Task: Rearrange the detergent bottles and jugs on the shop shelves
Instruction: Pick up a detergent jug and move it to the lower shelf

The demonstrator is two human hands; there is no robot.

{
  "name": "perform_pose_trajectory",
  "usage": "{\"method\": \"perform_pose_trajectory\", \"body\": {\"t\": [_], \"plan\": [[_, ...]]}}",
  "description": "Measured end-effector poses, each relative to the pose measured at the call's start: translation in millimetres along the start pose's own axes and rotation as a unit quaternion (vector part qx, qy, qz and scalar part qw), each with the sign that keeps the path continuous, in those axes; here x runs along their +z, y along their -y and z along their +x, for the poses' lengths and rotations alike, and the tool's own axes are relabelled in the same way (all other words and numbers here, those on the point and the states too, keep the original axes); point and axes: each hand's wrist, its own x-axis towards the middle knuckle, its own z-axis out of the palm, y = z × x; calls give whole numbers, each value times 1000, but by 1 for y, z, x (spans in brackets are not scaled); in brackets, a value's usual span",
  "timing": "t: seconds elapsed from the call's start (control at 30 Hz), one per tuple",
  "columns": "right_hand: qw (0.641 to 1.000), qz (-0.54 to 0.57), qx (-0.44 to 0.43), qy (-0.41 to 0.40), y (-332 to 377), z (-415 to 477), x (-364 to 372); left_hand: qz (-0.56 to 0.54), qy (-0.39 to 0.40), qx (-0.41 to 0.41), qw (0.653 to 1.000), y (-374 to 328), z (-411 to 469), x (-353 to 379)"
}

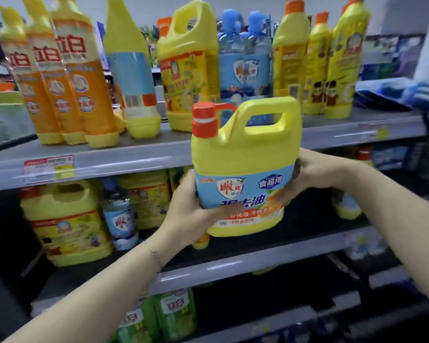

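Observation:
A yellow detergent jug (245, 154) with a red cap, a top handle and a light blue label hangs upright in front of the shelves, between the upper and middle shelf. My left hand (193, 209) grips its lower left side, thumb across the label. My right hand (310, 174) clasps its right side. On the upper shelf (134, 157) stand three orange bottles (67, 78), a yellow bottle with a blue label (131, 78), a yellow jug (188, 68), blue-capped clear bottles (244, 58) and tall yellow bottles (317, 60).
The middle shelf (258, 253) holds a yellow jug (67, 221), a small blue-labelled bottle (120, 219) and more jugs behind at the left; a yellow bottle (346, 206) stands at the right. Green bottles (159, 315) sit on the lowest shelf. Blue packs (391, 90) lie at the upper right.

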Motion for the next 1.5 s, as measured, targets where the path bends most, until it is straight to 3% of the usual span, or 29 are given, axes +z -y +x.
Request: {"method": "perform_pose_trajectory", "body": {"t": [0.17, 0.33, 0.6, 0.73, 0.9, 1.0, 1.07, 1.2, 1.37, 1.5], "plan": [[994, -51, 94, -2, -60, -16, -23, -18, 35, -90, 995, 51, 14, 68], [968, -86, 229, -62, -132, -21, -49, -14, 8, -68, 998, 94, 37, 131], [975, -34, 188, -110, -214, -23, -69, -36, -11, -95, 995, 135, 73, 199], [957, -69, 155, -236, -224, -19, -68, -11, -28, -109, 994, 148, 97, 215], [886, -201, 124, -400, -238, -36, -61, 46, -55, -93, 993, 164, 116, 240], [851, -162, 111, -488, -247, -55, -63, 155, -76, -121, 977, 169, 128, 252], [838, -118, 119, -518, -254, -60, -68, 149, -78, -151, 974, 169, 137, 264], [827, -87, 130, -540, -268, -60, -80, 165, -111, -219, 955, 164, 162, 296], [856, -30, 265, -443, -284, -53, -95, 198, -95, -274, 936, 156, 190, 332], [867, 22, 262, -422, -289, -43, -92, 199, -78, -286, 934, 159, 199, 339]]}}
